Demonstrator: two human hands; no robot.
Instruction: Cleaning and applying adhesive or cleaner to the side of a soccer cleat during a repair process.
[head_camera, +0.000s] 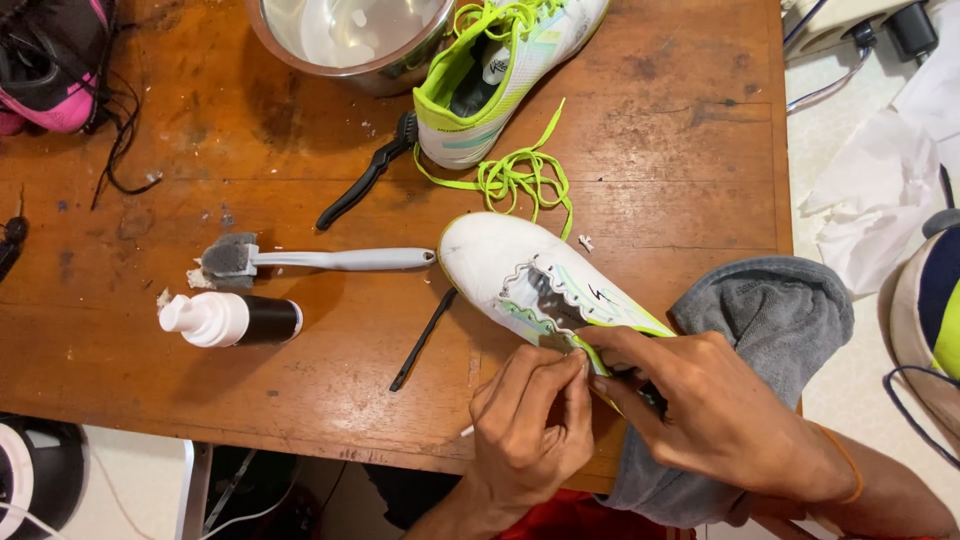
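The white shoe lies on its side near the bench's front edge, toe toward ten o'clock, heel resting on a grey cloth, probably to cushion and steady it. The left hand has its grip pinched shut at the empty eyelet row; the right hand clamps the shoe's collar, holding it still. At twelve o'clock sits the second shoe with loose green laces, beside a steel bowl. At nine o'clock lie a grey brush and a small bottle; nothing crowds the hands.
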